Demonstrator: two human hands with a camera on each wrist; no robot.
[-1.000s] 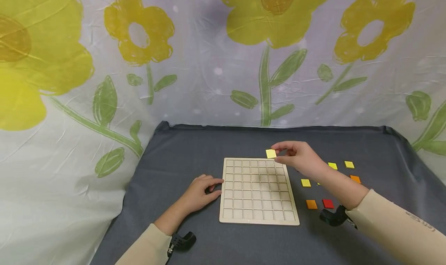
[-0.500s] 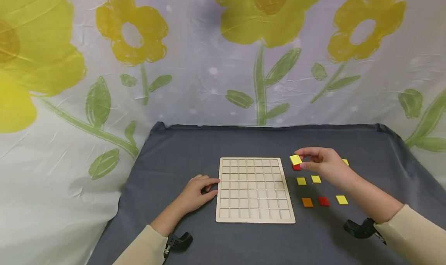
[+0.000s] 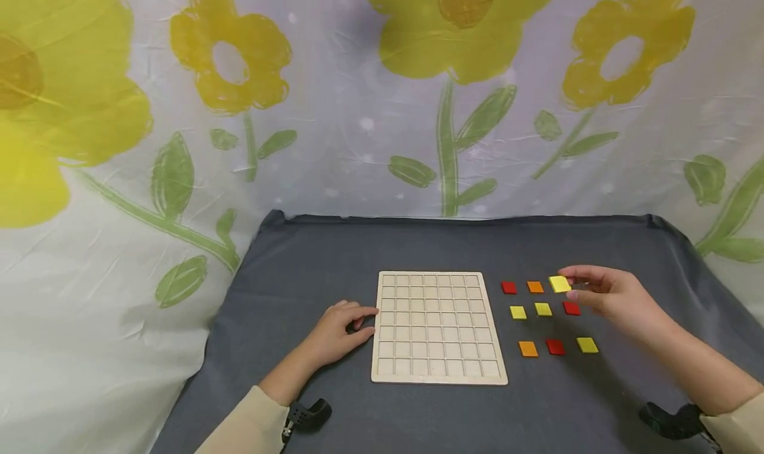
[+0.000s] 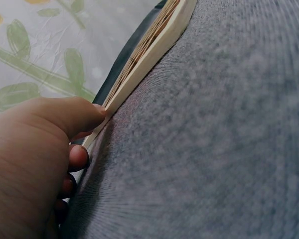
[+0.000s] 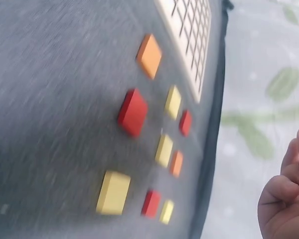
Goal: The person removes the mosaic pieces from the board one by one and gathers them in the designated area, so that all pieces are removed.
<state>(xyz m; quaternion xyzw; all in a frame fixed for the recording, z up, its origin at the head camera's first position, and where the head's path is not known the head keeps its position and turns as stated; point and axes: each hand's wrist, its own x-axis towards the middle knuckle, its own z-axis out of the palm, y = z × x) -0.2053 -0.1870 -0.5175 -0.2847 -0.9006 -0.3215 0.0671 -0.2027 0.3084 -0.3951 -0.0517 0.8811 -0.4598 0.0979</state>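
Observation:
A pale wooden grid board (image 3: 438, 328) lies flat on the dark cloth. At its left edge rests my left hand (image 3: 340, 331), the index finger and thumb touching the rim; the left wrist view shows the thumb (image 4: 92, 114) against the board's side. My right hand (image 3: 615, 298) pinches a yellow square tile (image 3: 560, 283) by its edge, raised over the far side of the tile rows. Close below it are a red tile (image 3: 571, 308) and an orange tile (image 3: 535, 286). In the right wrist view the held tile is only a sliver at the right edge.
Several square tiles lie in rows right of the board: a red tile (image 3: 509, 287), yellow tiles (image 3: 543, 309), an orange tile (image 3: 528, 348) and others. The right hand hides part of the cloth. A flower-printed curtain (image 3: 334, 142) hangs behind the table.
The right hand has carried the yellow tile from the board's far right corner rightward over the tiles, uncovering several of them. The left hand has stayed at the board's edge.

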